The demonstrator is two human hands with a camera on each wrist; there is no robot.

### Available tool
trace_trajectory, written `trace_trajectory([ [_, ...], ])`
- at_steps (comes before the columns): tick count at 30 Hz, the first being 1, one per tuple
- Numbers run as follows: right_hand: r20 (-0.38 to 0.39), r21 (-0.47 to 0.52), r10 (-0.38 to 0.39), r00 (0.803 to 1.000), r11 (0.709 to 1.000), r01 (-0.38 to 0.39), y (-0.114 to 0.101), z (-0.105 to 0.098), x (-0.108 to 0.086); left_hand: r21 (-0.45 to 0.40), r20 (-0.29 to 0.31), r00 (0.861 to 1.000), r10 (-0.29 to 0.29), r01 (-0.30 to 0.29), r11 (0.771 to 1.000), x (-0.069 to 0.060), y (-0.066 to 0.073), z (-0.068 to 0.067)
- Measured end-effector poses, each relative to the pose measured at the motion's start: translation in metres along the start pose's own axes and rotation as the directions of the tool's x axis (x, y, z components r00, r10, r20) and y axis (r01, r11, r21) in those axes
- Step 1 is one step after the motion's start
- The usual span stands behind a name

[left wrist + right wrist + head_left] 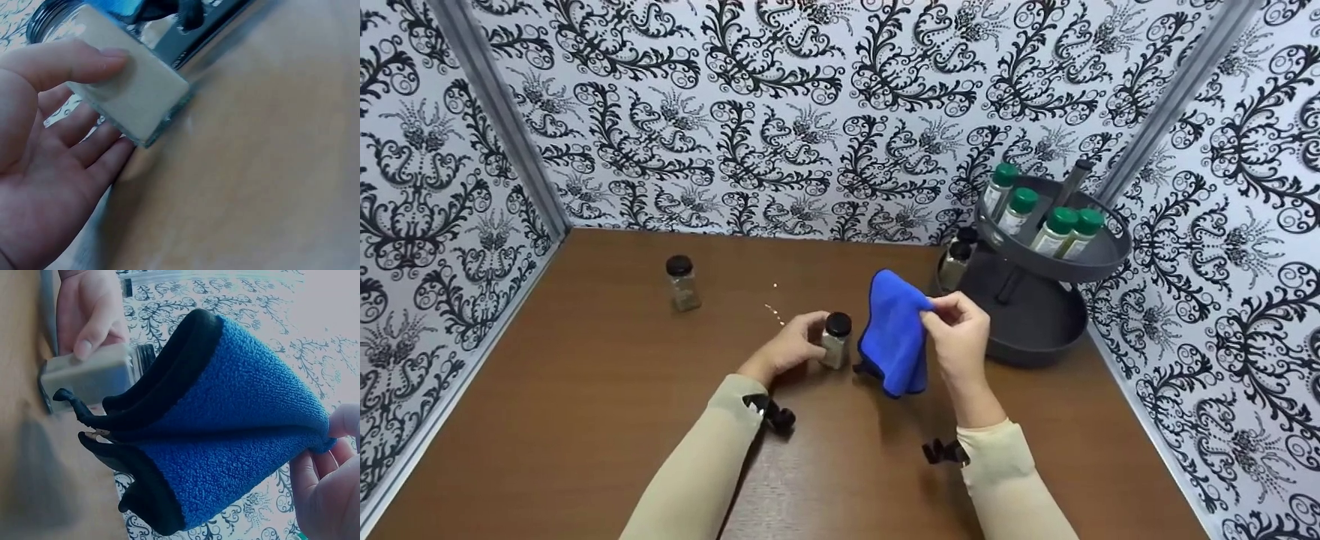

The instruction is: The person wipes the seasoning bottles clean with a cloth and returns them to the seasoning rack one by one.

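Near the middle of the table [585, 390] we find a black-capped glass spice jar [834, 351], upright in the left hand [789, 348], which grasps it between thumb and fingers; pale beige contents fill what we see of its body (whether the base touches the wood, we cannot tell). Just beside it, the right hand [962, 334] pinches one corner of a blue cloth [896, 330], whose black-trimmed edges hang down folded. To our right stands a dark two-tier round stand [1042, 351]: its upper tier [1099, 264] holds four green-capped jars [1051, 241] with pale labels, and its lower tier bears black-capped jars [955, 268] at its left side, partly hidden. White crumbs [774, 309] lie beyond the left hand. Well apart to the left, another spice jar [684, 291] stands upright, dark-filled under a black cap, with a broad stretch of brown wood between it and the left forearm. Patterned walls [780, 142] bound the table's back and side edges.
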State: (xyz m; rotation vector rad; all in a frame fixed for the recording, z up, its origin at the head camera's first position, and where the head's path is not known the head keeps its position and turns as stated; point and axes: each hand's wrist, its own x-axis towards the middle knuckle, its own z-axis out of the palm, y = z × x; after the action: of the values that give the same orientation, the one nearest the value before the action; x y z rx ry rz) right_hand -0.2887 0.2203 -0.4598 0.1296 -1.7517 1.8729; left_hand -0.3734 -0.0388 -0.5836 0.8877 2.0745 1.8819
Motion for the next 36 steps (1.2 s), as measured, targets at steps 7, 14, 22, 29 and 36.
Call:
trace_trajectory([
  [7,0.019,-0.009,-0.009,1.000,1.000,0.009,0.002,0.002,0.000,0.037,-0.119,0.993,0.008,-0.003,0.999,-0.002,0.003,0.013],
  [14,0.028,-0.036,-0.025,0.999,0.999,0.026,0.007,0.003,-0.001,0.059,-0.223,0.974,0.043,-0.031,0.998,-0.004,0.010,0.017],
  [22,0.005,-0.049,-0.099,0.995,0.994,0.099,0.009,0.009,-0.010,-0.014,-0.245,0.967,0.076,-0.082,0.997,-0.007,0.050,0.034],
  [29,0.100,-0.081,-0.218,0.971,0.971,0.227,-0.003,0.014,-0.019,-0.018,-0.263,0.961,0.090,-0.098,0.995,-0.008,0.077,0.051],
  [36,0.219,-0.141,-0.280,0.935,0.939,0.315,0.000,0.017,-0.023,0.000,-0.300,0.948,0.106,-0.112,0.994,-0.010,0.095,0.053],
])
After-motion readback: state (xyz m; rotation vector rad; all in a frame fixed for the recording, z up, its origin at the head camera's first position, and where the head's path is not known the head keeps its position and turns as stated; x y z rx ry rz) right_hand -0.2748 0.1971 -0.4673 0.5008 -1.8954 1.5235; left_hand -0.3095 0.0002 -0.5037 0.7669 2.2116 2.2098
